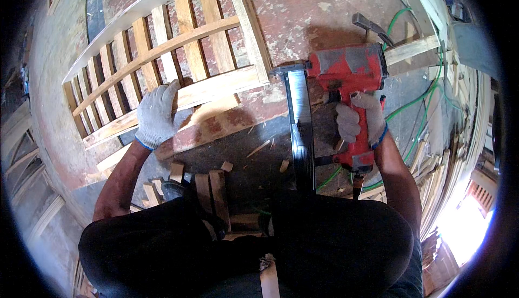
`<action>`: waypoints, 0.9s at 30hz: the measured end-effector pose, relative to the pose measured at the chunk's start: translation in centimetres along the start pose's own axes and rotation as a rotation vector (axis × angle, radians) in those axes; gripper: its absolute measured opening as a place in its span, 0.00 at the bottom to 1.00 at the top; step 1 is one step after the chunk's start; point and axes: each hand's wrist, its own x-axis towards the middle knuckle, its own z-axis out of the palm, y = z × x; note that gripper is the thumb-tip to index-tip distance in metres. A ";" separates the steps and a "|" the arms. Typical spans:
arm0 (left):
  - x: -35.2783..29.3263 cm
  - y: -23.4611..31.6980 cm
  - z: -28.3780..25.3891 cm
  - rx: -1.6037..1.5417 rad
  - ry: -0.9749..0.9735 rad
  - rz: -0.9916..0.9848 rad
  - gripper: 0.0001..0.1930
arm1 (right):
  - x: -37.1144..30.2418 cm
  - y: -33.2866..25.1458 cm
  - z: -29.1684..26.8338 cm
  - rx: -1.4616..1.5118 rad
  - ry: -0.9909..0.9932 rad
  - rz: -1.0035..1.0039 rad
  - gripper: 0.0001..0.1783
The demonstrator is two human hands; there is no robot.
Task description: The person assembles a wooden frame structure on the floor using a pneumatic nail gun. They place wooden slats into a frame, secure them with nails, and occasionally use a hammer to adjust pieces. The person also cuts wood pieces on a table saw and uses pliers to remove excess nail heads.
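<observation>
A slatted wooden frame (143, 57) lies on the floor at the upper left, with short slats set between long rails. My left hand (157, 115), in a pale knit glove with a blue cuff, is closed over the frame's near rail. On the right, my gloved right hand (363, 118) wraps round the handle of a red pneumatic nail gun (346, 68). The gun's long dark magazine (300, 128) points toward my knees, and its nose is close to the frame's right near corner. The trigger finger is partly hidden behind the handle.
A hammer (372, 28) lies beyond the nail gun. Green air hose (413, 109) loops across the floor at the right. Loose wood blocks (211, 192) lie before my knees, and strips of wood (443, 179) pile up along the right side. A board (216, 109) sits under the frame's near edge.
</observation>
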 end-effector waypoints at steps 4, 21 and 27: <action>-0.1 -0.1 0.1 0.010 0.048 0.030 0.41 | 0.4 -0.1 -0.4 -0.015 -0.022 0.002 0.33; 0.1 -0.4 0.4 0.039 0.053 0.051 0.41 | 0.7 -0.1 -0.3 -0.009 -0.027 -0.014 0.35; 0.1 -0.2 0.4 0.034 0.013 0.024 0.40 | 0.4 -0.7 -0.5 -0.004 -0.059 0.036 0.27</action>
